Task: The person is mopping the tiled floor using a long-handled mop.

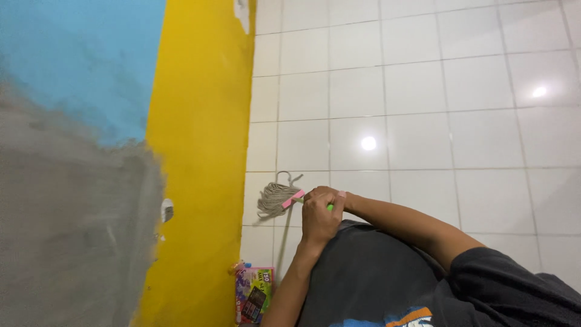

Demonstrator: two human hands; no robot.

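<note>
At six o'clock, we clasp the mop handle [284, 242] with both hands.
Left hand [319, 219] and right hand [330, 197] wrap it tightly; the mop head [275, 200] lies on the white tiled floor [423, 121] beside the yellow wall [200, 151]. We judge short, low strokes work best.

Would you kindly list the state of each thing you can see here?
mop: head down on the floor, strands spread
left hand: shut on the mop handle
right hand: shut on the handle
packet: lying by the wall
wall: paint chipped
</note>
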